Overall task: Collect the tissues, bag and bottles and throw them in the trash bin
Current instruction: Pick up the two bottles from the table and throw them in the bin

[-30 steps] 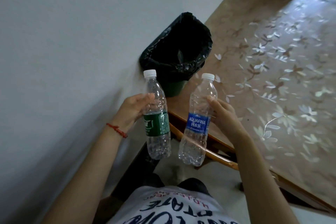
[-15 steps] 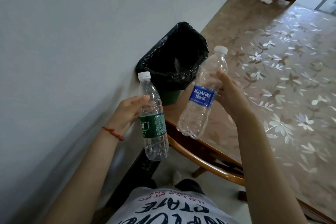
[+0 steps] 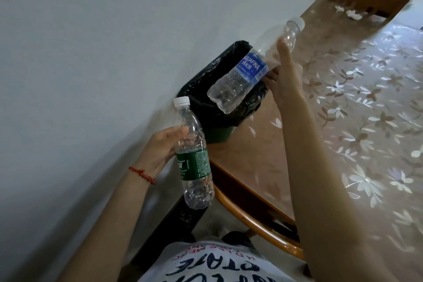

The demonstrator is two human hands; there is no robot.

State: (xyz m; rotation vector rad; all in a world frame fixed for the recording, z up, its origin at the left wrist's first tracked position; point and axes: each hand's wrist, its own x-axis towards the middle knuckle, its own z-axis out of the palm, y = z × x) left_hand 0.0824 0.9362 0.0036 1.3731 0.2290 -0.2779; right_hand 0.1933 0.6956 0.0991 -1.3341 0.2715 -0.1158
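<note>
Bottles are up in both hands, and the bin [image 3: 219, 130] is the place to watch. It stands on the table [image 3: 343, 121], pushed against the wall [image 3: 91, 52], lined with a black bag [image 3: 206, 103], its mouth wide open. Right hand [image 3: 283, 75] is clamped around the blue-label bottle [image 3: 249, 68], holding it tilted right above that open mouth, base pointing down toward the liner, white cap up and away from the bin. The bottle looks empty and clear. Left hand [image 3: 160, 151] is wrapped around the green-label bottle [image 3: 193, 158], which is nearly upright, white cap on top, held on the near side of the bin, just short of its rim and close to the wall. A red string bracelet [image 3: 143, 175] sits on that wrist. The two hands are well apart, each closed on its own bottle. Far beyond the bin, at the table's distant end, small white crumpled tissues [image 3: 350, 12] lie on the flowered surface, near a wooden chair [image 3: 384, 0]. Nearer than the bin, a curved wooden chair back [image 3: 251, 215] tucks under the table edge.
</note>
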